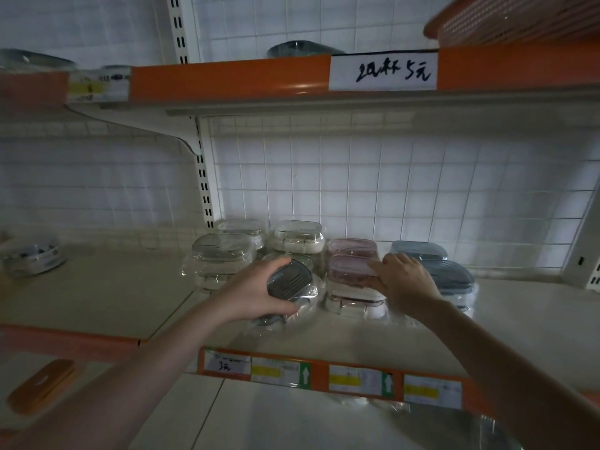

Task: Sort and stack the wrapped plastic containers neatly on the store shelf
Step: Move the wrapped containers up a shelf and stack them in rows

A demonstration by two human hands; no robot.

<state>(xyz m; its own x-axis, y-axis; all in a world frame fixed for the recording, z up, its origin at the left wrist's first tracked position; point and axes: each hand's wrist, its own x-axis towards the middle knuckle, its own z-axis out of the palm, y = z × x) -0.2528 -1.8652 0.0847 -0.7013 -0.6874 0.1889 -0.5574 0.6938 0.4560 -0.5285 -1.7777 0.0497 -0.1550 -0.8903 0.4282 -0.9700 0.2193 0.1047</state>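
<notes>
Several wrapped plastic containers stand in stacks on the middle shelf point(503, 319). My left hand point(256, 292) grips a tilted grey-lidded wrapped container point(290, 282) in front of the clear stacks point(220, 254). My right hand point(402, 279) rests on the right side of the pink-lidded stack point(349, 271), fingers straight against it. A white container point(298, 240) stands behind. Blue-lidded containers point(454, 276) sit to the right, partly hidden by my right hand.
An upper shelf with an orange edge and a handwritten price label point(383, 71) overhangs. An orange basket point(519, 17) sits on it at the right. A small wrapped item point(32, 256) lies far left. An orange lid point(40, 386) lies on the lower shelf.
</notes>
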